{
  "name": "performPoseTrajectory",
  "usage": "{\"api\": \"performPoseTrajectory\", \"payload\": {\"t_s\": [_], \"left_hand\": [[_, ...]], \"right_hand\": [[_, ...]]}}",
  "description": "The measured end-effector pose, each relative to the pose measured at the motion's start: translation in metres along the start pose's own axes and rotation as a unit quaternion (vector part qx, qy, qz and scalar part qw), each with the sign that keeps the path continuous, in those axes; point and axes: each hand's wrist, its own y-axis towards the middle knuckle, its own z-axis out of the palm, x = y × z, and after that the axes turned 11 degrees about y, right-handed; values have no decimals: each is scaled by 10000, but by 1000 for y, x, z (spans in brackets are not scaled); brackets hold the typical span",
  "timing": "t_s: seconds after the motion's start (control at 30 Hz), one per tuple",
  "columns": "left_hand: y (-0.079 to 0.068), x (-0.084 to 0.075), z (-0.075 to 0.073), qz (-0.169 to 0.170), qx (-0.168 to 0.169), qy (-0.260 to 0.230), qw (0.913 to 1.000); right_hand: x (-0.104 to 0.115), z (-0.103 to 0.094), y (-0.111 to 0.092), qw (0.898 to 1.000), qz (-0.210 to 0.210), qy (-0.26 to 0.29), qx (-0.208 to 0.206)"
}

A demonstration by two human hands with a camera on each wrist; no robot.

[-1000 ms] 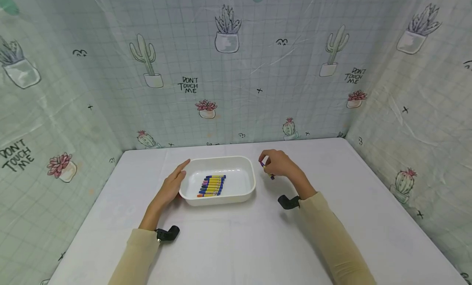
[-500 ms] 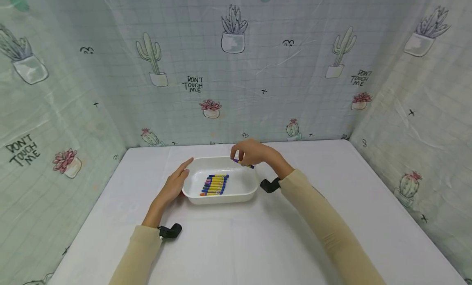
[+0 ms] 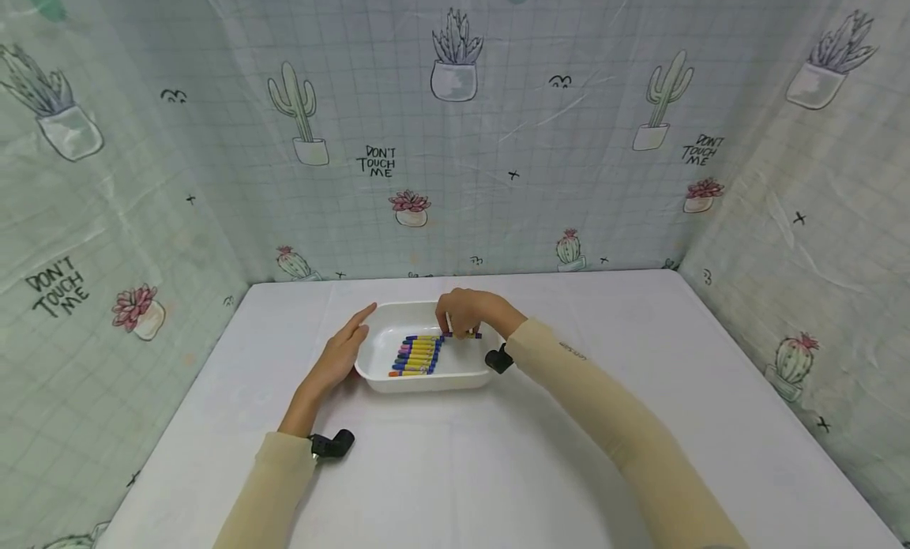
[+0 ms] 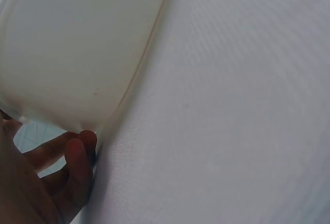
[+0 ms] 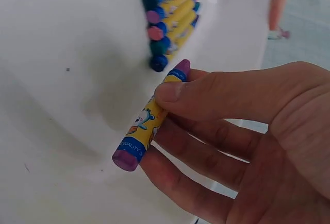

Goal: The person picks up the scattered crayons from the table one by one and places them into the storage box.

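Observation:
My right hand [image 3: 464,310] is over the right half of a white tray [image 3: 434,385], fingers low inside it. In the right wrist view it pinches a purple crayon [image 5: 140,125] with a yellow and blue wrapper between thumb and fingers. Left of it, a row of several crayons [image 3: 418,355] in the same wrappers lies side by side on the tray floor; their coloured ends [image 5: 155,32] show close by the held crayon. My left hand [image 3: 340,353] rests against the tray's left end, index finger straight along the rim, and its lower fingers [image 4: 77,157] touch the outer wall.
The tray stands on a table covered with a white cloth [image 3: 426,470]. Around the table's back and sides hangs a pale curtain [image 3: 469,154] printed with cacti. A small black camera [image 3: 332,444] is worn at each wrist.
My right hand has carried the purple crayon leftward from beside the tray, over its right rim, and down inside near the row. The left hand keeps its place at the tray's left end.

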Motion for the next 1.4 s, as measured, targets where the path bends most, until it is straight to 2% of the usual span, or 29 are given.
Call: {"api": "performPoseTrajectory", "payload": {"t_s": [0.33,0.63,0.93,1.03,1.17,1.3,1.4], "left_hand": [[1,-1,1,27,16,-4,10000],[2,-3,4,51,27,-4,10000],[4,-2,3,51,62,-31,10000],[4,1,0,-68,56,1,10000],[1,4,-4,-189,101,57,9998],[-3,6,-7,-166,188,98,9996],[-7,6,-9,-181,293,151,9993]], "right_hand": [[0,6,11,9978,582,-48,323],[-9,9,18,9961,745,201,419],[-4,9,10,9955,790,380,360],[0,6,5,9972,616,291,310],[2,1,-6,9999,125,-23,45],[-3,-11,-28,9985,-300,-61,-449],[-13,-23,-53,9952,-534,165,-805]]}}
